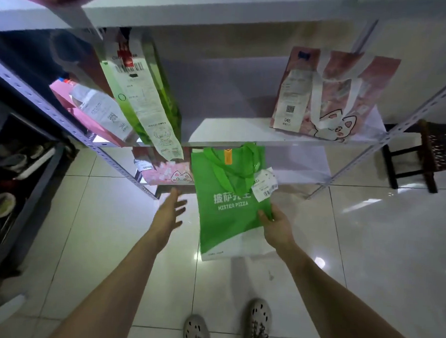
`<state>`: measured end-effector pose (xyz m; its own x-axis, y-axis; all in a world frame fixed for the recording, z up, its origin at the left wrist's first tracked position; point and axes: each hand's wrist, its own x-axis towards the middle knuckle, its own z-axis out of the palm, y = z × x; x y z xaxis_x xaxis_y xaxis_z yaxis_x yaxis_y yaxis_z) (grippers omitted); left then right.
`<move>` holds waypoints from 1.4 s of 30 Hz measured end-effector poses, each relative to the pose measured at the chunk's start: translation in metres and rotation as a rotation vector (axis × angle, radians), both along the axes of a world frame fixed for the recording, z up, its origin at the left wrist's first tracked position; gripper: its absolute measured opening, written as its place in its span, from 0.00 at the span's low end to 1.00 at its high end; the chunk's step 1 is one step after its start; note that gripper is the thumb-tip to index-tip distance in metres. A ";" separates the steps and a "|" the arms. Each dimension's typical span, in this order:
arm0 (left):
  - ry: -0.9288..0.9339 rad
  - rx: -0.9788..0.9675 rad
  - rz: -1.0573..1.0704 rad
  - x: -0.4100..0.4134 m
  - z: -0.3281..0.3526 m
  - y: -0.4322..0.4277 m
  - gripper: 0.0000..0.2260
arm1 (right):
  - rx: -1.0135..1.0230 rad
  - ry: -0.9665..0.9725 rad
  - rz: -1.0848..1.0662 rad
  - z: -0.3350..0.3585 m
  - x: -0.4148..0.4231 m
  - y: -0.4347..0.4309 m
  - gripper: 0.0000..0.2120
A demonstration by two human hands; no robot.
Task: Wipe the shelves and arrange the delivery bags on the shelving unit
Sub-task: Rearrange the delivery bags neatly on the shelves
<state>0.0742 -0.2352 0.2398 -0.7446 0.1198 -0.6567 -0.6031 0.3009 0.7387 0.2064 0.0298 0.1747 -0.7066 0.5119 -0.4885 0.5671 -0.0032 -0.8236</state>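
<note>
Pink bag [95,126], far left on the middle shelf [231,130], tilted; its white receipt [103,111] carries a QR code, and the number is too blurred to read. Beside it stands a tall green bag [168,106] with a long receipt [143,100] showing a barcode; its text is illegible. Below, on the lower shelf, a pink cat-print bag [167,172] bears a small barcode label.

The left hand [169,215] hovers just in front of that lower shelf, fingers straight and spread, holding nothing.

The green delivery bag [227,213], printed "MISTER PIZZA" under white Chinese characters, hangs before the shelving unit above the tiled floor. A white tag [265,184] is attached near its handles. The right hand [278,230] pinches the bag's right edge between thumb and curled fingers.

At right on the middle shelf stands a second cat-print bag [349,98]; its receipt [294,100] reads "046". A dark stool [429,153] stands far right.
</note>
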 end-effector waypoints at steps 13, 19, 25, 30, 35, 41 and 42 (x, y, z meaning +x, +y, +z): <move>0.205 -0.095 -0.343 -0.014 -0.221 0.039 0.25 | 0.125 0.032 0.037 -0.146 -0.062 0.011 0.21; 0.420 -0.095 -0.338 -0.086 -0.308 0.058 0.23 | 0.164 0.137 0.069 -0.212 -0.131 0.027 0.24; 0.675 -0.070 -0.339 -0.160 -0.355 0.090 0.23 | 0.268 0.301 0.048 -0.268 -0.199 0.050 0.28; 0.781 -0.295 -0.279 -0.191 -0.394 0.114 0.13 | 0.325 0.321 0.073 -0.327 -0.239 0.072 0.27; 0.790 -0.371 -0.192 -0.187 -0.429 0.117 0.09 | 0.412 0.230 0.119 -0.354 -0.240 0.074 0.26; 0.802 -0.367 -0.212 -0.189 -0.428 0.120 0.11 | 0.393 0.217 0.136 -0.348 -0.241 0.076 0.25; 0.807 -0.361 -0.225 -0.190 -0.429 0.117 0.12 | 0.387 0.219 0.138 -0.346 -0.242 0.077 0.26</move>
